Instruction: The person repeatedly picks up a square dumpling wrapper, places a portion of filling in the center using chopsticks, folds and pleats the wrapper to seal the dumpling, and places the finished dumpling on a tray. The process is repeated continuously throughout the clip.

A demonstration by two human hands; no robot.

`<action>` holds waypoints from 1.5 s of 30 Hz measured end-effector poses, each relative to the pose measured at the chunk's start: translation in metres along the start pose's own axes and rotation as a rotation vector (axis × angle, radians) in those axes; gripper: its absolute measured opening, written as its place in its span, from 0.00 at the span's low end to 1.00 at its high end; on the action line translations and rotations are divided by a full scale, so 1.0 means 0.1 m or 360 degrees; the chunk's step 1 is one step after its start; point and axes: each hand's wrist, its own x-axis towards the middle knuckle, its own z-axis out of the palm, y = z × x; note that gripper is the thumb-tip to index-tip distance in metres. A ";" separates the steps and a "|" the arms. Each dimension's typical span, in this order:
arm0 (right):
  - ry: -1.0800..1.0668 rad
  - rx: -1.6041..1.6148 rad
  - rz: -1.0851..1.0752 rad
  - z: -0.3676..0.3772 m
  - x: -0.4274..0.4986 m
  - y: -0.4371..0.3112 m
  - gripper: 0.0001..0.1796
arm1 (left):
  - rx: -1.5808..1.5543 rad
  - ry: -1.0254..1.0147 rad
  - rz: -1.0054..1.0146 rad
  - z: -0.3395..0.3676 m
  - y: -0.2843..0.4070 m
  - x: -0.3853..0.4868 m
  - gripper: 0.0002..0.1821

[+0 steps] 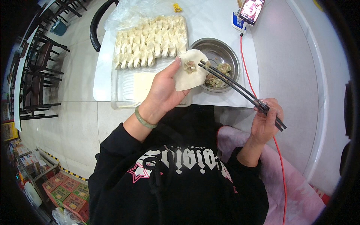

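My left hand [164,87] holds a round dough wrapper [188,80] by its left and lower edge, with a small dab of filling [190,67] at its middle. A pair of dark chopsticks [234,85] is gripped in my right hand [267,121]; their tips, with a bit of filling on them, are at the wrapper's right edge. Behind the wrapper, partly hidden, is a steel bowl [237,60] with chopped filling [216,80]. Rows of folded dumplings [150,40] fill the back of a clear tray [114,98]. Pale, flat wrappers [143,84] lie in its front part, partly behind my left hand.
A plastic bag [123,14] lies behind the dumplings. At the back of the white table [102,81] is a small yellow object [177,7]. A phone [251,9] stands at the back right, and its red cable [245,60] runs down past my right hand.
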 end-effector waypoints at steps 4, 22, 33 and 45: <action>-0.0155 -0.0018 -0.0051 0.03 -0.04 -0.02 0.11 | -0.0121 -0.0009 0.0009 -0.02 0.00 0.02 0.25; 0.0439 -0.0088 0.0583 0.26 -0.20 0.82 0.08 | -0.0099 0.0007 0.0044 -0.07 0.10 -0.10 0.25; 0.0388 0.0311 0.1236 0.32 -0.49 0.70 0.14 | -0.0214 -0.0327 -0.0224 -0.15 0.20 -0.14 0.33; -0.0953 -0.1139 -0.0577 0.82 -0.05 0.22 0.16 | 0.0140 -0.0263 -0.0448 -0.24 0.21 -0.37 0.28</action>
